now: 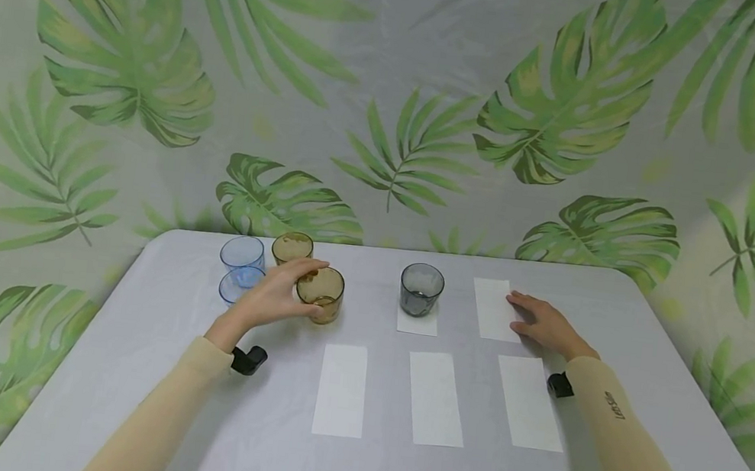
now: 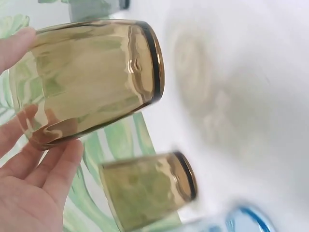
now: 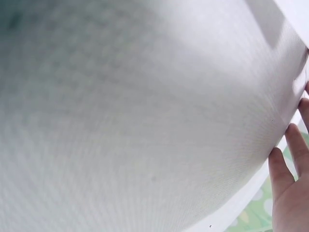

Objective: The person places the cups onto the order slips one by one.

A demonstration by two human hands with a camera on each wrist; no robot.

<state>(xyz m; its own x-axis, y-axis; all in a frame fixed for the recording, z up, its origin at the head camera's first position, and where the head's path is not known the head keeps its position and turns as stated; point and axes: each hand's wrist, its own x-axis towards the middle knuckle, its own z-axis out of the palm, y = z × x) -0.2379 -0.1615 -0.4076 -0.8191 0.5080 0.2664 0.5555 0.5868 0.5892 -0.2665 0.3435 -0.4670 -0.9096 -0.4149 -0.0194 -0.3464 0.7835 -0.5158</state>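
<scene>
My left hand (image 1: 278,294) grips an amber glass tumbler (image 1: 320,295) from its left side, thumb and fingers around the rim end. In the left wrist view the held tumbler (image 2: 91,82) stands away from the white tabletop, where blurred shadows show. A second amber tumbler (image 1: 292,246) sits just behind that hand, and two blue glasses (image 1: 242,252) are to its left, the nearer one partly covered by the hand. My right hand (image 1: 546,326) rests with extended fingers at the right edge of a white paper card (image 1: 494,309). In the right wrist view its fingertips (image 3: 276,157) meet the white surface.
A grey glass (image 1: 421,290) stands on another paper card (image 1: 417,325) at the back middle. Three more cards lie in a front row: left (image 1: 341,390), middle (image 1: 436,399) and right (image 1: 530,403). A leaf-patterned cloth (image 1: 404,115) hangs behind the white table (image 1: 246,437).
</scene>
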